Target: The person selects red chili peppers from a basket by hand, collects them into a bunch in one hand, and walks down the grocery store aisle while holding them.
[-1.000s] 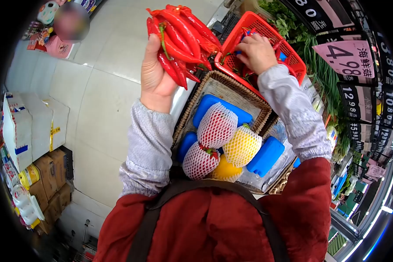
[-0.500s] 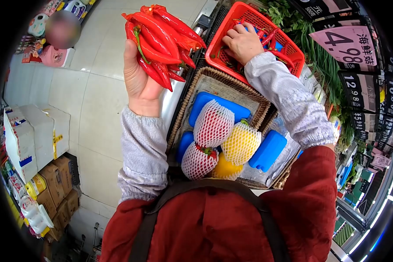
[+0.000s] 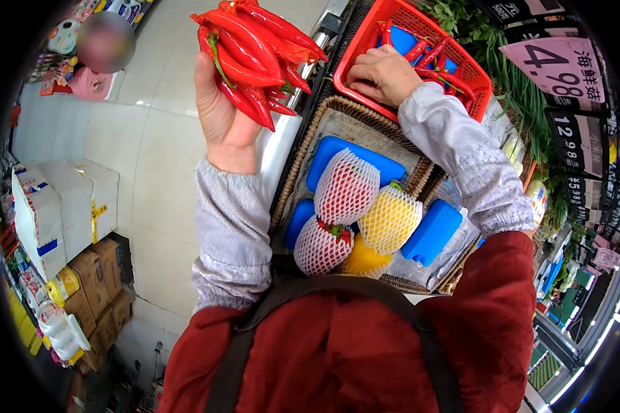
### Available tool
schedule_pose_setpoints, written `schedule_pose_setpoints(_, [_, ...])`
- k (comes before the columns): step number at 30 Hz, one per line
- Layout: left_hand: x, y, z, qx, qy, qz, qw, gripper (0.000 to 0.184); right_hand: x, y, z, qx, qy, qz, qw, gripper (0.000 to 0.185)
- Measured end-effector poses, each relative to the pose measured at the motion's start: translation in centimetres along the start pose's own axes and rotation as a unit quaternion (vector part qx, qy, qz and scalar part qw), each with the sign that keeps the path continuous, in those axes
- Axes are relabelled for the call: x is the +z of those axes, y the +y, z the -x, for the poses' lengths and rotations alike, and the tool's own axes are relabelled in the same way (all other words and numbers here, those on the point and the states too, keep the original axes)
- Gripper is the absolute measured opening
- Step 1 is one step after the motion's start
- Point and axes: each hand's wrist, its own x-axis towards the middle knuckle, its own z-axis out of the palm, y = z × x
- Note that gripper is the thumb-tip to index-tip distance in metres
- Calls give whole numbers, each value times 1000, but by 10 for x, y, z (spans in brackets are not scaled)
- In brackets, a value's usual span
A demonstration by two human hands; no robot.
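Gripping a bunch of red chillies [image 3: 251,58], the left hand [image 3: 231,134] held it up just left of the red basket [image 3: 362,43], thumb along the bunch, the other fingers hidden behind it. Inside the basket, the right hand [image 3: 387,77] had its fingers bent downward; whether they pinched anything could not be told. Loose chillies [image 3: 455,84] lay in the basket over blue blocks [image 3: 404,43].

Over the last second the bunch had drawn away from the basket's corner, and the right hand had shifted toward the basket's near left corner, leaving more blue in view. The bunch looked much the same size, so probably nothing had been added, and the picking-through seemed unfinished.

On the basket's near side sat a wicker tray [image 3: 317,127] with net-wrapped red peppers [image 3: 346,186] and yellow peppers [image 3: 390,219]. Right of the basket, a tilted pink price card [image 3: 558,69] read 海鲜菇 and 4.98; black tags [image 3: 572,138] there showed 12.98 and ¥5.98, their smaller characters unclear. Well left of the basket, a white carton [image 3: 72,210] bore no legible print.
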Motion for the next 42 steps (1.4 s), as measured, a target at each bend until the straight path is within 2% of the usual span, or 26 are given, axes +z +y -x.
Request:
schedule_pose_setpoints(3, [-1,1,1,2,4,-11,1000,53,-15,-1,-3,1,-1,-14,1000,8])
schedule_pose_setpoints(5, [-1,-1,0,11,-6,-14,1000,54,-36,-3,-10,36,69,-93,993,9])
schedule_pose_setpoints(7, [1,-2,1,17,3,-21,1000,54,-61,-18,-20,70,195,-210,956,11])
schedule_pose_setpoints(9, [2,-3,1,20,1,-18,1000,54,-93,-39,-35,93,216,-311,921,13])
schedule_pose_setpoints(11, [6,-5,1,21,-6,2,1000,53,-118,-64,-53,91,217,-336,912,14])
schedule_pose_setpoints(12, [6,-5,0,-3,-5,12,1000,54,-134,-78,-59,97,142,-351,920,9])
schedule_pose_setpoints(13, [7,-5,1,-3,-12,15,1000,55,-140,-90,-68,97,125,-359,920,10])
schedule_pose_setpoints(15, [7,-5,2,-3,-14,28,1000,55,-141,-100,-86,59,140,-300,942,16])
schedule_pose_setpoints(17, [9,-6,1,-4,-8,21,1000,53,-139,-107,-96,90,96,-279,951,20])
schedule_pose_setpoints(20, [10,-7,2,6,15,-10,1000,56,-134,-114,-104,85,92,-199,972,21])
schedule_pose_setpoints(22, [13,-7,4,-5,4,-28,1000,54,-133,-116,-105,124,65,-154,978,24])
schedule_pose_setpoints(26, [10,-7,2,4,-14,-2,1000,48,-137,-92,-97,134,66,-253,956,28])
schedule_pose_setpoints(27, [7,-7,2,11,-12,-4,1000,47,-139,-82,-93,131,103,-249,954,27])
schedule_pose_setpoints(29, [4,-6,0,21,6,-19,1000,48,-159,-72,-77,247,48,-258,933,14])
schedule_pose_setpoints(31, [6,-5,0,38,8,-29,999,51,-128,-27,-54,217,49,-68,972,20])
schedule_pose_setpoints(33, [5,-4,0,39,3,-4,999,47,-101,-13,-29,212,-59,-5,975,15])
schedule_pose_setpoints(35, [4,-4,0,38,14,-8,999,47,-81,-15,-11,116,-173,92,974,24])
schedule_pose_setpoints(37, [4,-4,1,37,24,-13,999,48,-47,-2,14,-1,-131,98,987,31])
schedule_pose_setpoints(38, [4,-4,1,42,21,-14,999,48,-40,-3,20,-20,-153,112,982,31])
schedule_pose_setpoints(42, [-1,-2,-1,51,30,-43,997,55,-50,-1,34,-15,-179,126,976,28])
